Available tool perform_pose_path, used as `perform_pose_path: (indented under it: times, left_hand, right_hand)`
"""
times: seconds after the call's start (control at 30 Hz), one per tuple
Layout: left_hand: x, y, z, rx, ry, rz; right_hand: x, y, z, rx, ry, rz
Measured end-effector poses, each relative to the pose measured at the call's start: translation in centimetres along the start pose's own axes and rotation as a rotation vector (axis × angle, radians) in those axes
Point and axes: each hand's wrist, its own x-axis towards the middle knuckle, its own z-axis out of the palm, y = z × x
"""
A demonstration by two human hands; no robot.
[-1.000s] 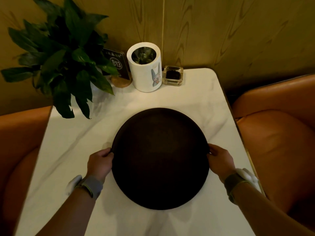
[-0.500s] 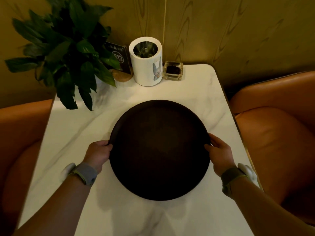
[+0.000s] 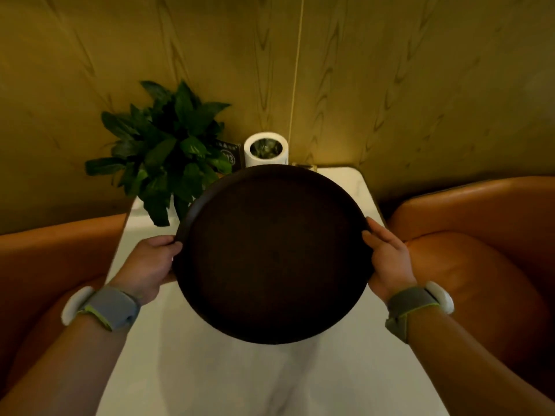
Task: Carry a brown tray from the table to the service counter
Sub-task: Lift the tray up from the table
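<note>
1. We are holding the tray (image 3: 271,253) above the table (image 3: 228,379), in front of the plant (image 3: 162,154).
2. Our left hand (image 3: 148,267) and right hand (image 3: 387,259) are curling closed around its opposite rims.

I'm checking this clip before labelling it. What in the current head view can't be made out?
- Fingers of the left hand and right hand: under the tray, hidden by its rim.
- Small dish behind the tray: only a sliver shows; contents hidden.
- Number sign: partly covered by plant leaves, digits too blurred to read.
- White cylinder: lower body hidden by the tray.
- Service counter: not in the head view.
</note>
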Motion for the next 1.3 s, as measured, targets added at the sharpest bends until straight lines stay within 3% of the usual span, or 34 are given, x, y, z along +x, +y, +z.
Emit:
perform_pose_path:
  times: [0.6,0.93,1.3]
  left_hand:
    - [-12.6,18.3,-7.8,-0.241,0.054,0.358]
    - [-15.5,23.4,-10.4,-0.307,0.068,0.361]
    - [-16.7,23.7,-12.6,-0.305,0.084,0.385]
  right_hand:
    - [-13.5,-16.4,8.8,0.019,-0.209,-0.286]
    - [-17.6,-20.9,12.5,-0.026,-0.212,-0.406]
    - [-18.7,-21.6,14.1,-0.049,-0.226,-0.42]
